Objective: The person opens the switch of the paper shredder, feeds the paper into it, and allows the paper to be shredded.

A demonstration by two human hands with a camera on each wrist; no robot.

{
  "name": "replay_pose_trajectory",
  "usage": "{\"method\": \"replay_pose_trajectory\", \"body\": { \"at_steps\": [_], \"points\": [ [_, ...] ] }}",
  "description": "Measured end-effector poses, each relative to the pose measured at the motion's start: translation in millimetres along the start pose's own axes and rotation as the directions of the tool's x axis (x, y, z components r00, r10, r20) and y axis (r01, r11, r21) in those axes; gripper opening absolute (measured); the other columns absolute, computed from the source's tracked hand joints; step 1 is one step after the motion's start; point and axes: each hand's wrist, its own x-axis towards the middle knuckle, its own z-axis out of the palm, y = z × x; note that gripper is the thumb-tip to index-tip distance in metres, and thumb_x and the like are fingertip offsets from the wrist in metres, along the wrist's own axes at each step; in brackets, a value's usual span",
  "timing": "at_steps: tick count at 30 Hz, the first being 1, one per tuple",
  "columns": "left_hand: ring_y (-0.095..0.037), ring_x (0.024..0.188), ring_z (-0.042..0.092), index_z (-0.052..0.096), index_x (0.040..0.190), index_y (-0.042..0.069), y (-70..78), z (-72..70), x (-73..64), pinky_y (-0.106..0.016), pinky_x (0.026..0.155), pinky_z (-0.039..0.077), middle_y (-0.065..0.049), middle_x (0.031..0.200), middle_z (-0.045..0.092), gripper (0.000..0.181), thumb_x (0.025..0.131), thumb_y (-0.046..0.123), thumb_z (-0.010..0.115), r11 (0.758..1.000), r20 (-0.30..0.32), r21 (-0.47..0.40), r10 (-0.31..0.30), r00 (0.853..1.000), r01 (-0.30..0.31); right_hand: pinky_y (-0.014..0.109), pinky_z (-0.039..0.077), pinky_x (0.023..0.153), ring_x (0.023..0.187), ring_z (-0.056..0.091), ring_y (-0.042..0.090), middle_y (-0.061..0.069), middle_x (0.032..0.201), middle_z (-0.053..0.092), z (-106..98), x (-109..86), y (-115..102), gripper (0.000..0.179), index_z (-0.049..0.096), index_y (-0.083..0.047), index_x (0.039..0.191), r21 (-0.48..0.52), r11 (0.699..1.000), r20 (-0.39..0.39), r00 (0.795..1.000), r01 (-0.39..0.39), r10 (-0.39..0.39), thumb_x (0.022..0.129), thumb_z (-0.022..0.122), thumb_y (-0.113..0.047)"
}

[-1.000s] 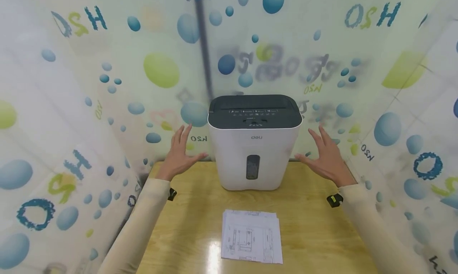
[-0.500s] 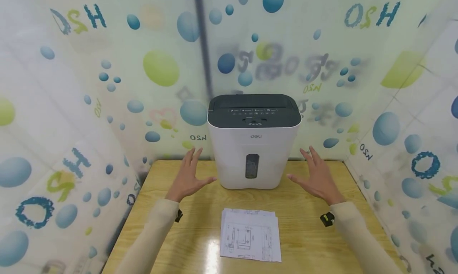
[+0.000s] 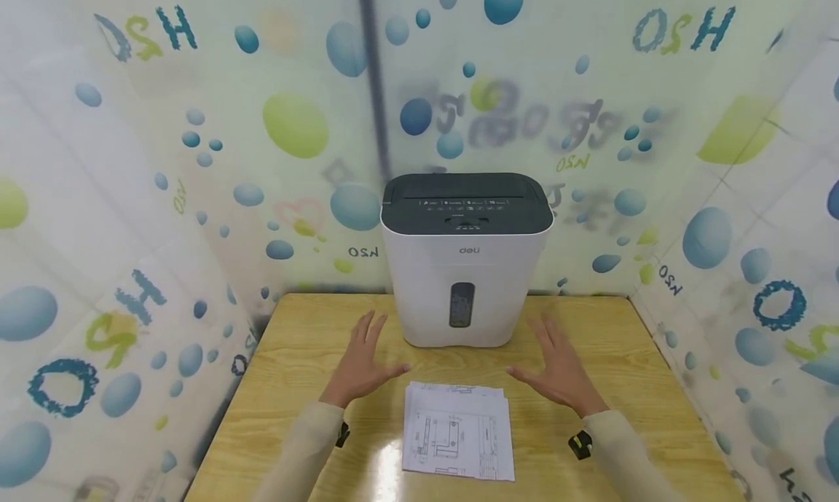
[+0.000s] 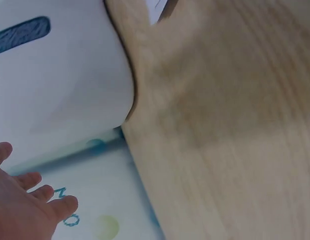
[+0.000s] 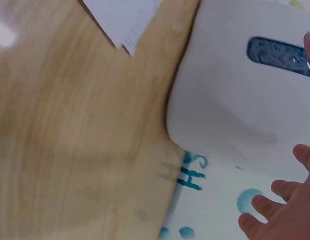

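Table (image 3: 314,327): wooden; enclosed by printed curtain walls (image 3: 131,196).
Shredder (image 3: 467,269): white body, dark top; stood upright at the table's far edge, between the hands, touched by neither.
Papers (image 3: 457,433): printed stack laid flat near the front edge, apart from the shredder.
Left hand (image 3: 363,363): fingers spread wide, nothing held; positioned above the table, left of the papers.
Right hand (image 3: 559,371): fingers spread wide, nothing held; positioned right of the papers.

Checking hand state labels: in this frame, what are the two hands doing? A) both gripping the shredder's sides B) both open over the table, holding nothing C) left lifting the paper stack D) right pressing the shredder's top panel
B: the left hand and right hand are spread flat, flanking the paper stack in front of the shredder, touching neither.
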Motion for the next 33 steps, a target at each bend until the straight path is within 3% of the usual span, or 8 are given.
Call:
{"method": "replay_pose_trajectory", "body": {
  "at_steps": [6,10,17,26,28,33],
  "points": [
    [-0.035,0.16,0.011,0.019,0.165,0.025,0.9,21.9,-15.9,-0.062,0.116,0.037,-0.008,0.173,0.01,0.119,0.074,0.073,0.078,1.0,0.037,-0.017,0.012,0.999,-0.011,0.076,0.032,0.11,0.15,0.026,0.053,0.021,0.17,0.018,25,-13.2,-6,0.107,0.029,-0.011,0.162,0.026,1.0,0.028,1.0,0.009,-0.01,0.082,0.076,-0.065],
    [-0.036,0.159,0.014,0.022,0.164,0.023,1.9,33.9,-27.3,-0.061,0.115,0.04,-0.008,0.173,0.013,0.118,0.074,0.07,0.081,0.999,0.068,-0.03,0.018,0.998,-0.016,0.072,0.035,0.111,0.151,0.028,0.051,0.02,0.169,0.021,37,-22.6,-12,0.109,0.031,-0.009,0.161,0.039,0.999,0.098,0.995,-0.01,0.007,0.081,0.076,-0.067],
    [-0.041,0.158,0.015,0.024,0.164,0.018,3.7,53.7,-46.3,-0.064,0.116,0.037,-0.013,0.171,0.017,0.115,0.076,0.064,0.083,0.998,0.119,-0.059,0.021,0.993,-0.014,0.069,0.039,0.111,0.149,0.034,0.049,0.021,0.167,0.029,61,-43.2,-20,0.099,0.042,-0.014,0.157,0.081,0.995,0.252,0.965,0.056,-0.075,0.08,0.079,-0.064],
    [-0.044,0.158,0.015,0.035,0.159,0.014,13.1,80.5,-61.2,-0.064,0.113,0.04,-0.016,0.17,0.023,0.11,0.073,0.058,0.087,0.995,0.21,-0.072,0.078,0.975,-0.064,0.064,0.036,0.115,0.152,0.032,0.045,0.019,0.167,0.029,87,-63.0,-31,0.098,0.045,-0.013,0.155,0.109,0.991,0.36,0.926,0.08,-0.115,0.077,0.084,-0.059],
    [-0.044,0.157,0.018,0.039,0.157,0.015,15.7,86.8,-63.6,-0.063,0.112,0.041,-0.015,0.169,0.025,0.107,0.072,0.055,0.089,0.994,0.22,-0.056,0.101,0.97,-0.09,0.064,0.036,0.116,0.151,0.033,0.045,0.02,0.166,0.031,90,-65.9,-32,0.099,0.046,-0.011,0.154,0.102,0.99,0.365,0.921,0.102,-0.132,0.075,0.085,-0.058],
    [-0.043,0.154,0.026,0.044,0.155,0.015,20.8,98.1,-70.1,-0.056,0.114,0.043,-0.017,0.165,0.033,0.103,0.071,0.054,0.089,0.974,0.24,0.043,0.205,0.949,-0.222,0.064,0.036,0.115,0.15,0.033,0.047,0.024,0.165,0.032,96,-71.7,-29,0.104,0.049,-0.006,0.151,0.099,0.982,0.36,0.914,0.163,-0.188,0.071,0.087,-0.059]
  ]
}}
